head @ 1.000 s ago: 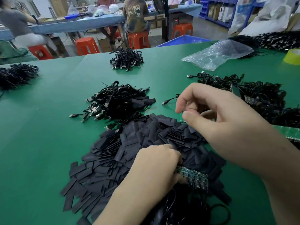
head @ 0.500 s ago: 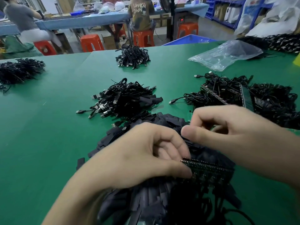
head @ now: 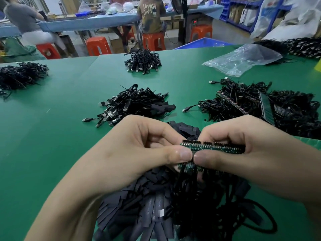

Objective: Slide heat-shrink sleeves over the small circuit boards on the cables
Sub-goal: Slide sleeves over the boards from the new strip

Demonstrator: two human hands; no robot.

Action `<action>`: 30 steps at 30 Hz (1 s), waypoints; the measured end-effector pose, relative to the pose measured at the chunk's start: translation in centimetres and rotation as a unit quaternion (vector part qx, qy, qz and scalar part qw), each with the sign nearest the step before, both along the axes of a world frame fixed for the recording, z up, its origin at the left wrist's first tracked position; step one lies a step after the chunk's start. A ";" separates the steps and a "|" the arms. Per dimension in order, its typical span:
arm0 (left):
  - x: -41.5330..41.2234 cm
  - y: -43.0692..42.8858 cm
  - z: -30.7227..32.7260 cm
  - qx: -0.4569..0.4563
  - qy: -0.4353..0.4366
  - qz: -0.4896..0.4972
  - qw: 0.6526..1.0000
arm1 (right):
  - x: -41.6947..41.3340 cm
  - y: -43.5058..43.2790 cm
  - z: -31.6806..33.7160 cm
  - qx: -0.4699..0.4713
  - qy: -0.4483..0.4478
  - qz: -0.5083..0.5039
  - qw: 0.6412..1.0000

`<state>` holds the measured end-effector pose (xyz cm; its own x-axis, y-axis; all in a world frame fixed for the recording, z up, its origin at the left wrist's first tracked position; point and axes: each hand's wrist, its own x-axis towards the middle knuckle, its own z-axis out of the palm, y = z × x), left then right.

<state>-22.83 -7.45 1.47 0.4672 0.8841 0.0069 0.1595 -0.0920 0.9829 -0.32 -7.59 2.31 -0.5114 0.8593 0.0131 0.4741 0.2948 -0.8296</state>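
A green strip of small circuit boards (head: pixel 212 147) with black cables (head: pixel 205 197) hanging from it is lifted above the table, held between both hands. My left hand (head: pixel 139 152) pinches its left end with thumb and fingers. My right hand (head: pixel 246 150) grips the strip from the right, thumb tip meeting the left thumb. Beneath them lies a heap of flat black heat-shrink sleeves (head: pixel 139 209), partly hidden by my hands and the cables.
On the green table (head: pixel 52 136) lie piles of black USB cables: sleeved ones in the middle (head: pixel 132 104), one farther back (head: pixel 143 60), one far left (head: pixel 20 74), a tangle with board strips at right (head: pixel 260 103). A clear plastic bag (head: pixel 243 59) lies back right. People sit at a far bench.
Both hands have lifted the board strip off the sleeve pile. My right hand, hovering above before, has closed on the strip, and the thumbs now meet.
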 end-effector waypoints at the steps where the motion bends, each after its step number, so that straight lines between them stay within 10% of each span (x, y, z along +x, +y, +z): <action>1: 0.0 0.0 0.0 -0.001 -0.009 -0.005 1.000 | 0.1 0.0 0.0 -0.009 0.010 0.000 1.000; 21: 0.8 0.1 -1.0 -0.086 -0.170 -0.094 0.977 | 1.4 0.5 -0.6 -0.101 0.166 0.108 0.975; 30: -0.1 0.4 -0.7 -0.062 -0.202 -0.056 0.976 | 0.5 0.2 -0.6 -0.127 -0.075 0.175 0.974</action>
